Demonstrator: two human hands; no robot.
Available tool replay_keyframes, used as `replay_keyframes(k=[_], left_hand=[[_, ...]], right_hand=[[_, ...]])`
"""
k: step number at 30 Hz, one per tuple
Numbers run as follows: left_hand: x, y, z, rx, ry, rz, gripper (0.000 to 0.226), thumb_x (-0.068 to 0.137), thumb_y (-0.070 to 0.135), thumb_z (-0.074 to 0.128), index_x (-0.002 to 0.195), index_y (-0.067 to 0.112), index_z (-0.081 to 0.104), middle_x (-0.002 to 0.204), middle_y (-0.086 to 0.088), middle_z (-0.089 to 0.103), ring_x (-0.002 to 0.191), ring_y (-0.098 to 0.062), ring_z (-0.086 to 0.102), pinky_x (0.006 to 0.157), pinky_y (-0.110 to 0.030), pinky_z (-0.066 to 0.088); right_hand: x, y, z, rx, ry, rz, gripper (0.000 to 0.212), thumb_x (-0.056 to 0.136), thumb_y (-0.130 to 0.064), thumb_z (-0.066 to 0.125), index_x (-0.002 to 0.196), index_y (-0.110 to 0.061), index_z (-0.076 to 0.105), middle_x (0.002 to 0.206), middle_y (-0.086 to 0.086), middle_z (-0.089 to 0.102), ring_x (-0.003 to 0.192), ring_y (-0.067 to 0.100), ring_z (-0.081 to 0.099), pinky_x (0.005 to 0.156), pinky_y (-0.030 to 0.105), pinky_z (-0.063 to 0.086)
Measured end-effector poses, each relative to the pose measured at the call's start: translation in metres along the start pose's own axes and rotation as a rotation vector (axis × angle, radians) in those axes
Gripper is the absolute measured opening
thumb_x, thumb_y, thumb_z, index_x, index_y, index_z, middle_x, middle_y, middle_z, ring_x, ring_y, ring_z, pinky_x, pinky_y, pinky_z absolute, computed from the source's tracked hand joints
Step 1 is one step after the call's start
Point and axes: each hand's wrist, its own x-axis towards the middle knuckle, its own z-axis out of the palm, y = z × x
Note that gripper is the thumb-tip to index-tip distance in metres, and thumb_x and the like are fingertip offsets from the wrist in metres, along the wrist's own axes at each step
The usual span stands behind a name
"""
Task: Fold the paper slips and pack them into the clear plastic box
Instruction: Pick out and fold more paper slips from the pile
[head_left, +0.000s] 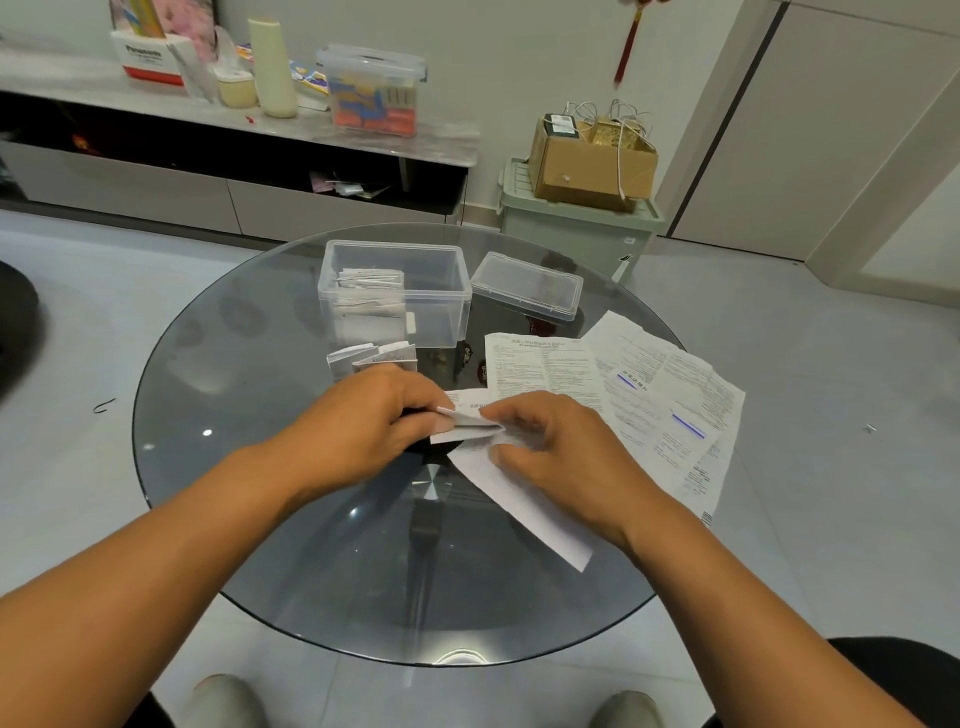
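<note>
shelf carton reads "panasonic" — paper slip print illegible.

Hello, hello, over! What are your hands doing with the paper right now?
Both hands, left hand and right hand, pinching one paper slip, mid-fold. Clear box open, part filled. Unfolded sheets waiting beside. Nothing blocking.

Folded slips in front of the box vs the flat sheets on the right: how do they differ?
The folded slips are small compact bundles; the flat sheets are large and spread open. The folded slips stand on edge just in front of the clear box; the flat sheets lie overlapping on the glass table, right of the hands. Blue marks show on the flat sheets, none on the folded slips. Both are white printed paper, still outside the box.
</note>
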Motion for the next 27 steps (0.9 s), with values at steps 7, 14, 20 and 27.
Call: replay_keyframes(k=[7, 14, 20, 27], left_hand=[[-0.005, 0.016, -0.014, -0.211, -0.169, -0.136, 0.067, 0.084, 0.086, 0.037, 0.090, 0.027, 0.068, 0.089, 0.008, 0.065, 0.085, -0.017, 0.063, 0.079, -0.046, 0.053], [-0.005, 0.017, 0.005, -0.213, -0.002, -0.153, 0.017, 0.092, 0.042, 0.069, 0.106, 0.043, 0.060, 0.072, 0.010, 0.054, 0.066, -0.007, 0.053, 0.066, -0.035, 0.049], [-0.005, 0.017, 0.009, 0.116, 0.116, 0.084, 0.026, 0.090, 0.032, 0.074, 0.115, 0.036, 0.068, 0.109, 0.016, 0.057, 0.105, -0.009, 0.050, 0.088, -0.031, 0.045], [-0.006, 0.023, 0.019, 0.265, 0.012, 0.337, 0.026, 0.100, 0.037, 0.060, 0.122, 0.028, 0.071, 0.121, 0.010, 0.066, 0.102, -0.016, 0.058, 0.081, -0.032, 0.052]], right_hand=[[0.002, -0.006, 0.010, 0.007, 0.091, -0.014, 0.043, 0.097, -0.043, 0.065, 0.074, -0.006, 0.063, 0.079, 0.011, 0.063, 0.075, 0.027, 0.055, 0.073, 0.042, 0.044], [0.006, -0.004, 0.016, 0.048, 0.057, 0.109, 0.042, 0.083, -0.056, 0.074, 0.076, -0.019, 0.056, 0.068, -0.004, 0.061, 0.071, 0.017, 0.057, 0.074, 0.037, 0.040], [0.012, -0.004, 0.013, 0.135, 0.067, 0.196, 0.037, 0.080, -0.039, 0.082, 0.106, -0.032, 0.056, 0.092, -0.011, 0.059, 0.084, 0.011, 0.057, 0.084, 0.036, 0.046], [0.008, 0.004, -0.009, 0.089, -0.026, 0.137, 0.019, 0.093, -0.026, 0.073, 0.109, -0.033, 0.067, 0.103, -0.019, 0.059, 0.086, 0.000, 0.055, 0.071, 0.015, 0.037]])
